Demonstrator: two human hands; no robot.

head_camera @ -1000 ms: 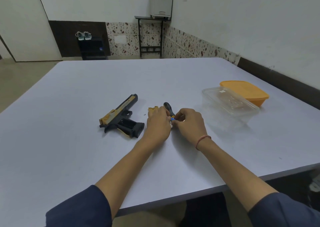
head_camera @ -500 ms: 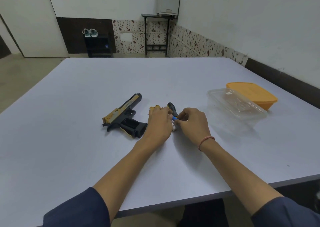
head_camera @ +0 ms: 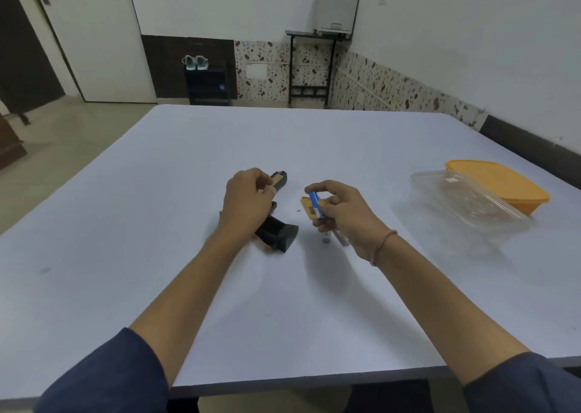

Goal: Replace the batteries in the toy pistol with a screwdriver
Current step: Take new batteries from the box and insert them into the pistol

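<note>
The left hand (head_camera: 246, 200) sits over the middle of the black-and-gold plastic toy pistol (head_camera: 276, 233), which lies on the pale matte table (head_camera: 188, 255) near its centre. The fingers curl round the slide, probably to steady the pistol while its open grip points toward five o'clock.

At three o'clock from that hand, the right hand (head_camera: 344, 213) hovers just above the table. Its thumb and forefinger pinch a small blue cylindrical battery (head_camera: 314, 203), with the other fingers loosely bent. The battery stands nearly upright in the pinch, which suggests it is being turned to check polarity before it goes into the grip.

Just beside it, at nine o'clock, a flat gold plastic cover (head_camera: 305, 206) lies on the table. A dark speck (head_camera: 298, 210) next to the cover may be its screw. Both sit close to the pistol, handy for refitting.

Well apart, at two o'clock from the right hand, stand a clear plastic box (head_camera: 465, 211) and, touching it on the far side, an orange plastic tub (head_camera: 503, 186).

The left palm hides the trigger area and where the fingers touch the slide. Under the right palm only a grey stub (head_camera: 326, 240) and a dark sliver show. Whether these belong to the screwdriver or to spent cells, I cannot tell. The inside of the battery bay is out of sight.
</note>
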